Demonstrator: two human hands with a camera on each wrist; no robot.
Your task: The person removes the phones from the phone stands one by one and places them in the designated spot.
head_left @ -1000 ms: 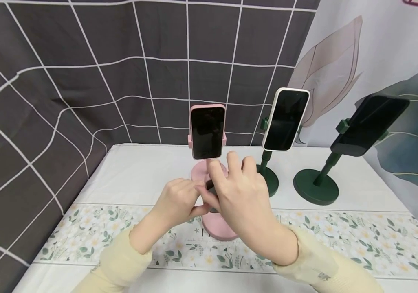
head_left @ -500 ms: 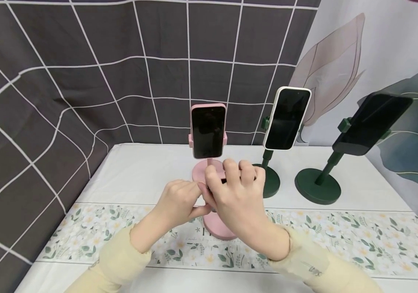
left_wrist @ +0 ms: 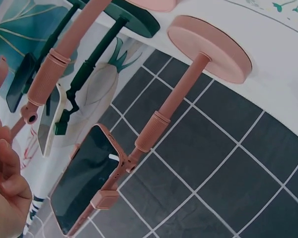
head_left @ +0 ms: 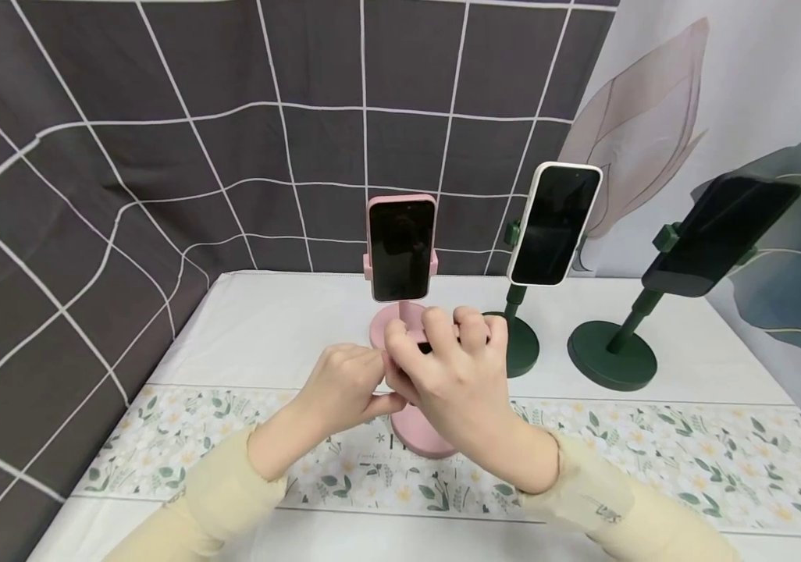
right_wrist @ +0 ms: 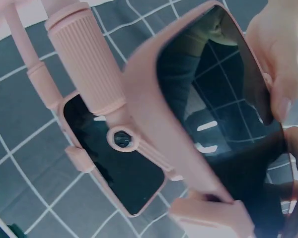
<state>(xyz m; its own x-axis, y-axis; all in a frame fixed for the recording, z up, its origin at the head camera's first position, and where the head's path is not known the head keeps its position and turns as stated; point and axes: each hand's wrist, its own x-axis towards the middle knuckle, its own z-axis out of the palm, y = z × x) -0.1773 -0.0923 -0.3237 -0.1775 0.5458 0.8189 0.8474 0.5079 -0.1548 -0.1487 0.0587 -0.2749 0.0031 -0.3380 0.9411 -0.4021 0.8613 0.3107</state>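
Observation:
A dark-screened phone [right_wrist: 218,99] in a pink case sits against the pink clamp [right_wrist: 208,218] of the near phone stand, whose round pink base [head_left: 421,433] shows below my hands. My left hand [head_left: 347,382] pinches the phone by one edge, its thumb lying along the side in the right wrist view. Fingers curled, my right hand [head_left: 453,371] grips another part of the same phone and hides most of it from the head view. In the left wrist view, the near stand's ribbed pole [left_wrist: 47,79] rises past my left fingers.
Just behind stands another pink stand holding a pink-cased phone [head_left: 402,250]. To its right, a green stand carries a white-framed phone [head_left: 557,226], and a second green stand holds a tilted black phone [head_left: 720,234]. A dark gridded cloth [head_left: 316,148] hangs behind the table.
My right hand's fingers have come down and curled closer over the near phone, showing less of it. My left hand has barely moved. The head view has shifted slightly.

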